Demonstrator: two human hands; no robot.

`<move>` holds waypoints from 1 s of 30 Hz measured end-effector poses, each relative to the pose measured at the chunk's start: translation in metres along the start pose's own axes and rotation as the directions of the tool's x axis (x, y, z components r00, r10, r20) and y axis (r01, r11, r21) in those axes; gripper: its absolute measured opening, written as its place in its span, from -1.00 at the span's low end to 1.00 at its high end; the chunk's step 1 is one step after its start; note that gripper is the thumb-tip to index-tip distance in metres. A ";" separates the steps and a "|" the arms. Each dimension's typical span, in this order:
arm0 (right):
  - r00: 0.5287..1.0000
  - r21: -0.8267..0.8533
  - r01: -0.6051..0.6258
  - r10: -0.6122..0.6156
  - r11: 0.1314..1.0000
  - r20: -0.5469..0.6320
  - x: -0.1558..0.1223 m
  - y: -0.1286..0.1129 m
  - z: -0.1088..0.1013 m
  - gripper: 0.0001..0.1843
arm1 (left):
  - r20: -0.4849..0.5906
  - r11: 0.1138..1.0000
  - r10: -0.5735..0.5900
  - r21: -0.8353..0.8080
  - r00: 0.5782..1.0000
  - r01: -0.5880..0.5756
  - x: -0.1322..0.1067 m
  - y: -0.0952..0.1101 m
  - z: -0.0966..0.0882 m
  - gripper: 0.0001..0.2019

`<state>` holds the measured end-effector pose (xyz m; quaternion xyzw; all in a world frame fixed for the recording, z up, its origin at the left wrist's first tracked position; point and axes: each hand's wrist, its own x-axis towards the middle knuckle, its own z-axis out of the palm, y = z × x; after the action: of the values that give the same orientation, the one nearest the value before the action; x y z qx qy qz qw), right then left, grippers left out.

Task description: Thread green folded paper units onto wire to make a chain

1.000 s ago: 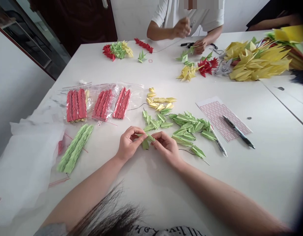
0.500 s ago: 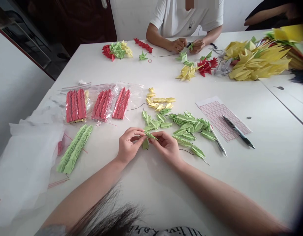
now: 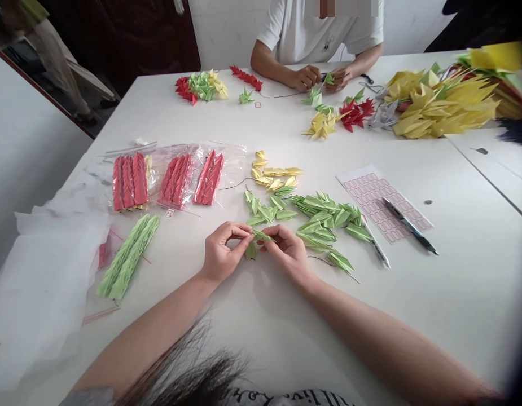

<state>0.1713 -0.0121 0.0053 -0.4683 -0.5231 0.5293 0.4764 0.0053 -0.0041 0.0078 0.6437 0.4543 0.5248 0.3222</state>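
Between the fingertips of my left hand [image 3: 224, 251] and my right hand [image 3: 286, 251] is a small green folded-paper piece [image 3: 261, 234]. Both hands pinch it, one at each end, just above the table. Another green folded piece [image 3: 251, 251] hangs or lies right under my fingers; whether it is joined to the held one I cannot tell. Beyond my hands lie several loose green folded pieces [image 3: 267, 213]. To the right of my right hand spreads a larger pile of green folded paper [image 3: 328, 214], with a dark thread and a needle [image 3: 354, 278] at its near end.
Bagged red paper strands [image 3: 130, 180] and a green strand bundle [image 3: 129, 256] lie left. Yellow folded pieces [image 3: 277, 175] sit farther back. A label sheet [image 3: 385, 203] bears a black pen [image 3: 409, 225]. Across the table, a person in white [image 3: 317, 45] handles green paper beside a yellow pile [image 3: 447, 110].
My fingers have shifted only slightly around the green piece. A walking person's legs now show at the far left doorway. The person opposite has raised a green piece a little.
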 end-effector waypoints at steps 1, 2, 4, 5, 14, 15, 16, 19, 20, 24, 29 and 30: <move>1.000 -0.013 0.000 0.000 1.000 -0.004 0.000 0.001 0.000 -0.79 | -0.001 1.000 0.001 0.003 1.000 -0.001 0.000 0.000 0.000 -0.92; 1.000 -0.020 -0.001 0.001 1.000 -0.006 0.000 0.001 0.000 -0.81 | 0.001 1.000 0.000 0.006 1.000 0.000 0.000 0.000 0.000 -0.92; 1.000 -0.007 -0.011 0.011 1.000 0.006 0.001 0.001 -0.001 -0.80 | 0.007 1.000 -0.009 0.008 1.000 0.009 -0.001 -0.001 0.000 -0.91; 1.000 0.012 -0.017 0.017 1.000 0.018 0.001 0.000 -0.001 -0.78 | 0.005 1.000 -0.017 0.004 1.000 0.017 -0.001 -0.001 0.000 -0.90; 0.997 0.146 -0.016 0.005 0.989 0.075 0.002 -0.005 -0.001 -0.64 | -0.006 0.980 -0.138 -0.142 0.990 0.136 0.000 -0.001 0.000 -0.89; 0.998 0.141 -0.014 0.005 0.990 0.060 0.002 -0.005 0.000 -0.63 | -0.003 0.976 -0.155 -0.158 0.988 0.153 0.000 -0.001 0.000 -0.88; 0.999 0.134 -0.012 0.007 0.991 0.043 0.002 -0.004 0.001 -0.62 | 0.006 0.971 -0.171 -0.168 0.985 0.170 0.000 -0.001 0.000 -0.87; 1.000 0.104 -0.011 0.012 0.994 -0.010 0.002 -0.001 0.002 -0.58 | 0.051 0.970 -0.187 -0.149 0.981 0.193 0.001 0.000 -0.001 -0.86; 1.000 0.096 -0.011 0.013 0.995 -0.024 0.002 0.000 0.002 -0.58 | 0.056 0.976 -0.176 -0.124 0.983 0.182 0.001 0.001 -0.001 -0.87; 0.998 0.093 0.013 -0.008 0.996 -0.056 0.003 0.001 0.002 -0.58 | 0.027 0.996 -0.087 -0.010 0.996 0.087 0.003 0.001 -0.001 -0.89; 0.999 0.042 0.028 -0.026 0.999 -0.037 0.002 0.001 0.002 -0.60 | 0.042 0.994 -0.105 -0.018 0.994 0.105 0.003 -0.002 0.000 -0.91; 0.999 0.030 0.029 -0.028 0.999 -0.033 0.002 0.001 0.001 -0.61 | 0.045 0.992 -0.120 -0.026 0.992 0.121 0.002 -0.003 0.000 -0.90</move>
<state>0.1698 -0.0099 0.0046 -0.4619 -0.5139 0.5227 0.4993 0.0046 -0.0009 0.0063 0.6219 0.4777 0.4965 0.3723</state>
